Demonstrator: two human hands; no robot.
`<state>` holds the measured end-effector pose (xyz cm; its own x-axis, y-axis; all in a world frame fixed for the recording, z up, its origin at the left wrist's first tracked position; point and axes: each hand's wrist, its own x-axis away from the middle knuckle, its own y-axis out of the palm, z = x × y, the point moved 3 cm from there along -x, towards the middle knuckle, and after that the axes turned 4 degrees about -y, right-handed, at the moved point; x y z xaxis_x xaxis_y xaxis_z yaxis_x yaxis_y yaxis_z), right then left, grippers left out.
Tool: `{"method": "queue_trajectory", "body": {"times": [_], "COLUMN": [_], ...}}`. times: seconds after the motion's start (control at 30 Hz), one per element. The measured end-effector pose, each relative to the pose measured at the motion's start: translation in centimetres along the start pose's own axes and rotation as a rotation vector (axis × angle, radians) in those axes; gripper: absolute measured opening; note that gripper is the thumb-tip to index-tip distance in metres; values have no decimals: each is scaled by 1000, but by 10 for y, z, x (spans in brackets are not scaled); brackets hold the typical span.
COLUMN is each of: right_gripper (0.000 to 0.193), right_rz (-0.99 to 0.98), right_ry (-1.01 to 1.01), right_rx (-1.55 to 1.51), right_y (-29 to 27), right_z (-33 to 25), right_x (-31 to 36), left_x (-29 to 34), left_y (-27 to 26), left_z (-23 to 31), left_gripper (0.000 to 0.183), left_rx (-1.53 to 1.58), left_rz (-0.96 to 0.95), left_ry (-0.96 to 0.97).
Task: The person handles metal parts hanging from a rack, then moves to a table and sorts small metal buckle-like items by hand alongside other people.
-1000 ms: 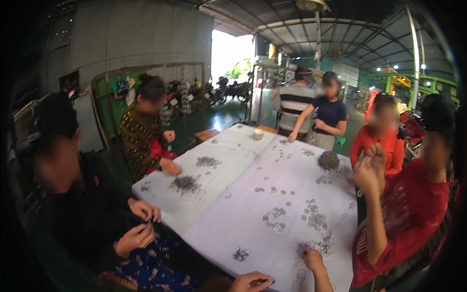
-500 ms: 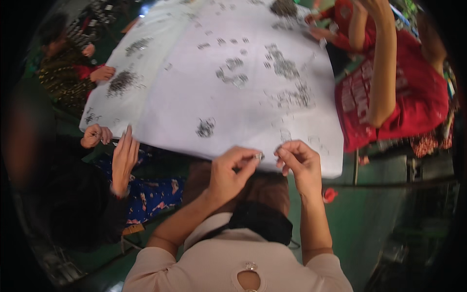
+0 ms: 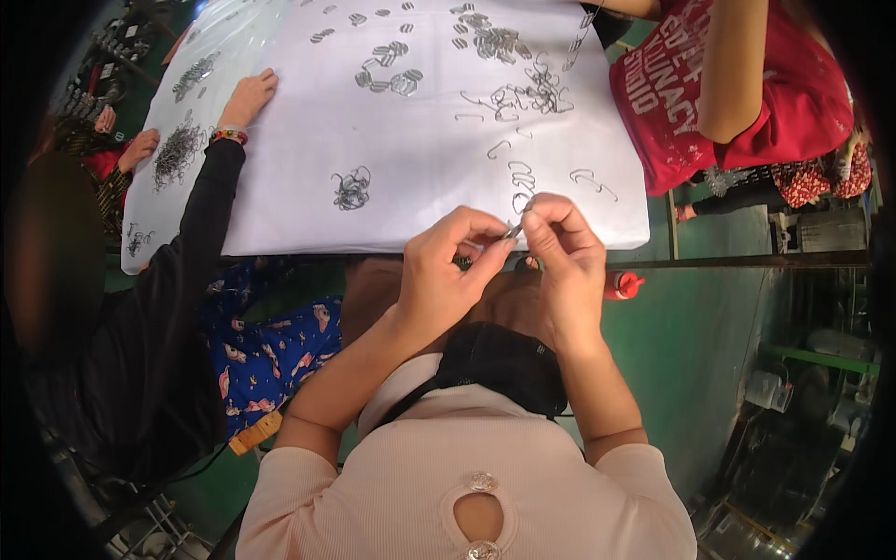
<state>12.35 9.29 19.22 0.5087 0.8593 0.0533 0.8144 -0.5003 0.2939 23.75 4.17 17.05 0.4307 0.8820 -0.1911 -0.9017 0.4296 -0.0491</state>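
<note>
My left hand [image 3: 446,266] is closed in a pinch on a small metal piece [image 3: 512,231] just in front of the table's near edge. Against its other end, the thumb and index finger of my right hand [image 3: 566,252] are pressed together; what they grip is too small to make out. The fingertips of both hands nearly meet. Just beyond them, curved wire hooks [image 3: 523,177] lie on the white-covered table [image 3: 280,201]. Farther left sits a small tangled pile of wire hooks [image 3: 352,189].
Flat oval metal pieces [image 3: 404,82] lie in clusters farther up, beside a heap of loose hooks [image 3: 546,91]. At left a co-worker's dark sleeve [image 3: 201,201] reaches across the table, near a dark wire pile [image 3: 177,154]. A person in a red shirt [image 3: 672,103] is at right.
My two hands have come together, bringing the small metal piece to my right fingertips. The view has shifted. The left co-worker's arm now stretches forward over the table.
</note>
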Motion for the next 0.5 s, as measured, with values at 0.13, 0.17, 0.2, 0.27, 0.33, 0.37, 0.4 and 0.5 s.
{"method": "queue_trajectory", "body": {"times": [0.13,0.17,0.2,0.27,0.33,0.37,0.4,0.5], "right_gripper": [6,7,9,7,15,17,16,19], "right_rz": [-18,-31,-71,-60,-6,31,14,95], "right_ry": [-207,-274,-329,-453,-532,-571,-630,-923], "right_rx": [2,12,-4,64,130,111,134,-144], "right_y": [-7,-8,-8,-16,-23,-28,-36,-54], "right_z": [-21,-33,-45,-70,-101,-123,-140,-211], "right_x": [4,6,8,13,21,28,32,65], "left_x": [-16,-20,-24,-37,-49,-56,-60,-73], "left_y": [-9,-13,-17,-21,-16,-5,3,43], "left_z": [11,10,5,-9,-25,-32,-40,-59], "left_gripper": [12,11,11,12,12,13,12,11], "left_rx": [16,53,70,64,40,40,47,-77], "left_rz": [0,17,37,36,9,-27,-40,-230], "left_ry": [64,15,8,-7,-27,-29,-34,40]}}
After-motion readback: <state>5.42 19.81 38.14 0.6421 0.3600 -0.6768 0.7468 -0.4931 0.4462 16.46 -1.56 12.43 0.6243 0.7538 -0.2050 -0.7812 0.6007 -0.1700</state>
